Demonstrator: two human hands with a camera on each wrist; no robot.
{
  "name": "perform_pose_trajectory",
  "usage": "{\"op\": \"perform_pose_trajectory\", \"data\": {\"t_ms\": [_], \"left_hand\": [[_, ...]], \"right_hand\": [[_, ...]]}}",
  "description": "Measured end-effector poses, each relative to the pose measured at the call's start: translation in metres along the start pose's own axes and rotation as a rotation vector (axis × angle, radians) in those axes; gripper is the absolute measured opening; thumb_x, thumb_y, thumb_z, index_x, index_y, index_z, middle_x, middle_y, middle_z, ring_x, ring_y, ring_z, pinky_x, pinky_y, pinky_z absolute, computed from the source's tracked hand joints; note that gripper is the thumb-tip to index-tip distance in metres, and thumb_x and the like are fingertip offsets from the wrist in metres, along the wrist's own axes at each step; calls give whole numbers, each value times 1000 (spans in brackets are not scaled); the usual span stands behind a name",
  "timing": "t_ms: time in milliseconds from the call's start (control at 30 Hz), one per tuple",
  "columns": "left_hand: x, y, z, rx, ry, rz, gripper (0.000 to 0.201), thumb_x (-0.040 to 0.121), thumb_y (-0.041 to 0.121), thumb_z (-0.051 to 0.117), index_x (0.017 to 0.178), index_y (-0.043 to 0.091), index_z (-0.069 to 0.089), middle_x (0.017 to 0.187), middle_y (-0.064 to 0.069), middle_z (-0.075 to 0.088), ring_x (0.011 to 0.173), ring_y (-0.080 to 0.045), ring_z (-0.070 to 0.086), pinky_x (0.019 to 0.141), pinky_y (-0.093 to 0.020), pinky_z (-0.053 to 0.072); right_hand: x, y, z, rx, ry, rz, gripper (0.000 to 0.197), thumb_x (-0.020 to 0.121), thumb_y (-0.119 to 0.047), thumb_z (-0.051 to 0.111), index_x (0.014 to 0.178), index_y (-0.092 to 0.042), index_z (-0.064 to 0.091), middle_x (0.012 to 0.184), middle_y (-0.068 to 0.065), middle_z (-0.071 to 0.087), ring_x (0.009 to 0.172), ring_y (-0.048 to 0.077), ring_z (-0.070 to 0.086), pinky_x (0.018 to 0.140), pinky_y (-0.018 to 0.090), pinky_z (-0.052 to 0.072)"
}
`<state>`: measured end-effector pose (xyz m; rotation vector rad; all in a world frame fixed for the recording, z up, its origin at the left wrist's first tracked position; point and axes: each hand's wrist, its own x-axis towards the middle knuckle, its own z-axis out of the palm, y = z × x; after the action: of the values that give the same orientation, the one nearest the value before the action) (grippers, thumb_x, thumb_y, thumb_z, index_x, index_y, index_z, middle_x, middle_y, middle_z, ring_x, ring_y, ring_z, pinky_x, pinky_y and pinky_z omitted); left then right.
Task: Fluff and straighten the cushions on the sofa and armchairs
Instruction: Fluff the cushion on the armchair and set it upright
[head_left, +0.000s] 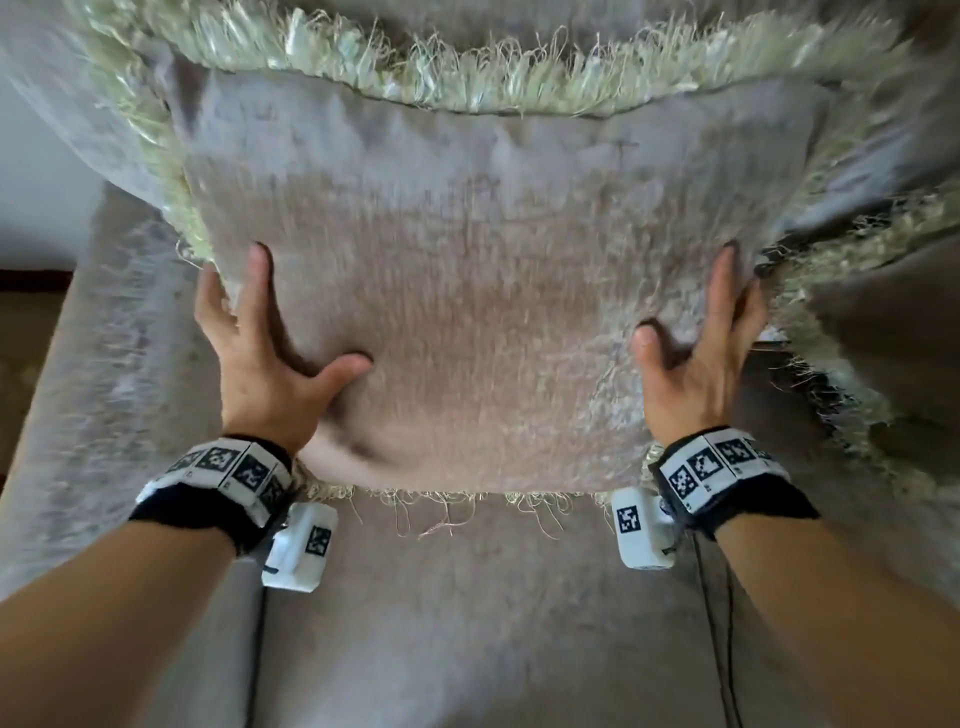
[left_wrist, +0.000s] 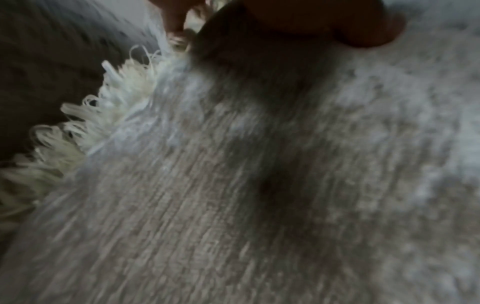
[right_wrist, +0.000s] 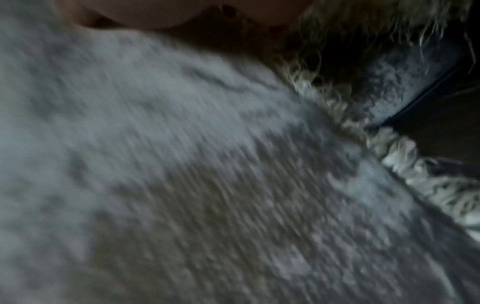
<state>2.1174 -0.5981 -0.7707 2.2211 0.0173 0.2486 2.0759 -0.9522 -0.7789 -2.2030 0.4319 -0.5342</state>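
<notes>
Both hands are squeezing the fringed cushion (head_left: 483, 291) from its sides: the left hand (head_left: 260, 364) is gripping the left edge, thumb dug into the plush face, fingers (head_left: 258, 291) wrapping behind the fringe, and the right hand (head_left: 696, 358) is mirroring it opposite. The cushion is standing against the armchair (head_left: 467, 623) back, above the seat. This looks like the fluffing step; next, it likely needs plumping evenly and seating squarely.
</notes>
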Motion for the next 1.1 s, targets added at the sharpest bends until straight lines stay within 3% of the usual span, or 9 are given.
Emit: {"op": "perform_pose_trajectory", "data": {"t_ms": [67, 167, 267, 400, 500, 633, 833, 900, 1100], "left_hand": [[6, -2, 4, -39, -59, -87, 119, 52, 57, 78, 150, 62, 12, 164, -11, 21, 151, -26, 26, 118, -12, 18], [13, -1, 9, -45, -107, -146, 113, 50, 57, 74, 130, 84, 0, 161, 12, 33, 145, -17, 38, 118, -32, 30], [11, 1, 10, -71, -102, -109, 111, 51, 57, 75, 129, 85, 1, 155, 26, 29, 146, -9, 35, 117, -28, 29], [-3, 5, 1, -142, -99, -10, 117, 52, 62, 83, 139, 77, 8, 148, 43, 29, 144, 11, 29, 121, -21, 26], [-15, 15, -6, -183, -82, -90, 118, 51, 55, 83, 139, 77, 8, 155, 32, 32, 146, 1, 33, 123, -36, 29], [-39, 26, -8, -279, -27, -235, 114, 57, 43, 78, 139, 78, 7, 165, 15, 29, 150, -8, 32, 123, -43, 30], [-52, 26, 14, -375, 95, -365, 109, 82, -9, 67, 163, 24, 1, 170, 6, 9, 156, -8, 11, 128, -34, 15], [-51, 16, 20, -371, 144, -346, 106, 83, -2, 65, 163, 19, -1, 171, 3, 6, 156, -7, 6, 127, -25, 11], [-45, -11, 37, -395, 153, -313, 108, 77, 16, 62, 162, 16, -5, 167, 10, 3, 157, -10, 3, 128, -41, 11]], "right_hand": [[1, 6, 13, 13, -16, 31, 90, 81, -46, 58, 158, -41, 11, 164, 18, 9, 152, 32, 19, 120, 45, 28], [3, 6, 29, 30, -2, 51, 91, 81, -49, 54, 160, -38, 10, 158, 17, 21, 145, 25, 31, 110, 35, 31], [2, -3, 32, 62, 22, 5, 87, 82, -51, 51, 157, -34, 10, 157, 18, 24, 136, -14, 16, 107, 18, 18], [0, -24, 14, 49, 11, -86, 86, 80, -34, 50, 158, -27, 13, 156, 25, 28, 144, 6, 17, 101, -9, -1], [6, -44, -9, -2, 19, -240, 84, 85, -44, 55, 157, -18, 22, 154, 24, 28, 134, -15, 8, 105, -7, 2], [35, -97, -40, -119, -42, -360, 81, 84, -79, 44, 154, -44, 24, 147, 34, 30, 129, 11, 28, 110, 28, 30], [74, -151, -45, -185, -178, -584, 80, 86, -70, 59, 154, -34, 36, 140, 21, 35, 131, 25, 44, 107, 35, 42], [79, -156, -34, -185, -213, -613, 80, 86, -68, 60, 155, -34, 36, 143, 19, 34, 135, 28, 43, 108, 43, 45], [84, -140, 0, -220, -185, -658, 80, 87, -71, 55, 154, -33, 33, 142, 22, 33, 128, 32, 46, 102, 48, 48]]}}
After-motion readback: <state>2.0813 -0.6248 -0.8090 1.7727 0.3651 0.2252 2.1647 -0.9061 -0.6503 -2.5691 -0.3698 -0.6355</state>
